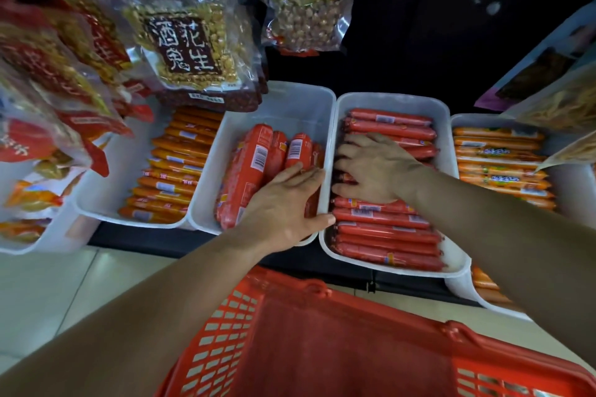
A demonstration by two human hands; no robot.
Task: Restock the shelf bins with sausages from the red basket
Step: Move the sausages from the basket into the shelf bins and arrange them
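1. Red basket (338, 342) lowest in view, just in front of the shelf edge; nothing visible inside it.
2. Directly beyond the basket, white bin (392, 100) packed with red sausages (387, 235) lying crosswise in a stack.
3. Right hand (374, 167) pressed palm-down on the middle of that stack; fingers spread and flat, resting on the sausages, not curled round any.
4. Beyond the basket and to the left, touching that bin's side, second white bin (290, 103) with thicker red sausages (248, 171) lying lengthwise; far end of it bare.
5. Left hand (283, 203) laid over the near ends of the thick sausages, fingers straight and together on top, thumb on the rim between the two bins; not closed on anything.
6. Further left of the basket, bin of orange sausages (171, 171); to the right, another bin of orange sausages (500, 167).
7. Above the bins, well beyond the basket, hanging bags of peanuts (190, 45).
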